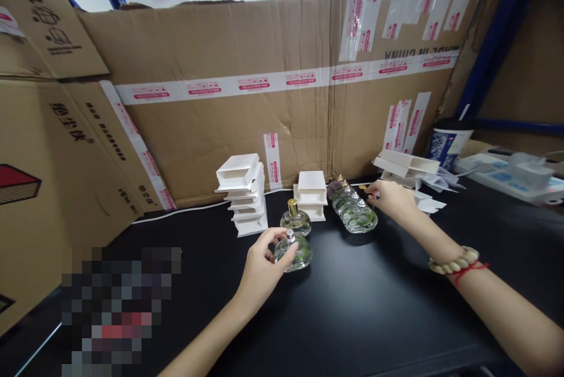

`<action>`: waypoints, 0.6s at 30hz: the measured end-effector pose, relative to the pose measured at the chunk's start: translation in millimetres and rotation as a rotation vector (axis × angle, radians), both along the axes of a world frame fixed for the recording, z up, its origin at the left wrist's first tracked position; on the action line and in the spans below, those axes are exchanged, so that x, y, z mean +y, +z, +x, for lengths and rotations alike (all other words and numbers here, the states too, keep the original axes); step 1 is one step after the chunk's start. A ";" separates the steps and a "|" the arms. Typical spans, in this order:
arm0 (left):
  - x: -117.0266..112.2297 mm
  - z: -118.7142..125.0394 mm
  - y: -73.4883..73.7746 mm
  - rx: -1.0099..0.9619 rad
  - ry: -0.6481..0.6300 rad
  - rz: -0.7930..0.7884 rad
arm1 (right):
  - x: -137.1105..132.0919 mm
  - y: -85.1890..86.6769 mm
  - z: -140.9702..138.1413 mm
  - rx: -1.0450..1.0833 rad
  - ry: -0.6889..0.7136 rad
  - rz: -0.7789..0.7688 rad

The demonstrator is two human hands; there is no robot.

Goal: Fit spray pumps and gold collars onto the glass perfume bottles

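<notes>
My left hand is closed around a clear glass perfume bottle that stands on the black table. Its silver spray top shows, with no cap over it. Just behind it is another perfume bottle wearing a tall gold cap. At the right, my right hand reaches past a row of several uncapped perfume bottles, its fingertips drawn together. Right at those fingertips is a small gold piece; whether the fingers grip it or something else is hidden.
White cardboard box inserts stand in a tall stack and a shorter stack at the back. More white inserts lie behind my right hand. A patterned cup and a power strip are at right. A cardboard wall borders the table.
</notes>
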State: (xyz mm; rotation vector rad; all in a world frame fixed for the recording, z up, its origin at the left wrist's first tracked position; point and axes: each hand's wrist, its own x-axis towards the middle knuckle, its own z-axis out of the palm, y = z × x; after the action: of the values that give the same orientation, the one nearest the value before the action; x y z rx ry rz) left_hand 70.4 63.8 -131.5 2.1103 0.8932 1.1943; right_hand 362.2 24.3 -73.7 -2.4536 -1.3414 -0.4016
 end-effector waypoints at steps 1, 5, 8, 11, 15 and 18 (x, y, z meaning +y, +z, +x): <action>0.6 -0.2 -0.2 -0.020 -0.006 0.010 | 0.1 -0.4 -0.3 -0.008 -0.008 -0.004; 0.5 -0.7 -1.0 -0.095 -0.035 0.016 | 1.2 -2.9 0.3 -0.030 -0.017 -0.014; -0.4 -1.1 -0.5 -0.143 -0.048 0.032 | 1.7 -4.7 0.7 -0.035 -0.014 -0.016; 0.1 -1.6 0.0 -0.158 -0.054 0.044 | 2.1 -6.3 1.0 -0.037 -0.009 -0.019; 1.4 -2.0 -0.7 -0.145 -0.062 0.039 | 2.3 -7.6 1.5 -0.049 -0.001 -0.030; 0.5 -1.9 -0.8 -0.145 -0.053 0.056 | 1.8 -6.9 1.0 -0.045 -0.003 -0.050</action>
State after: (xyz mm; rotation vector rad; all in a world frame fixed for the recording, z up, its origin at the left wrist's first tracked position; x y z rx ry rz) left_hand 68.5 64.2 -132.3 2.0475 0.7424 1.3394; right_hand 363.2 26.1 -80.6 -2.5018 -1.3821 -0.4309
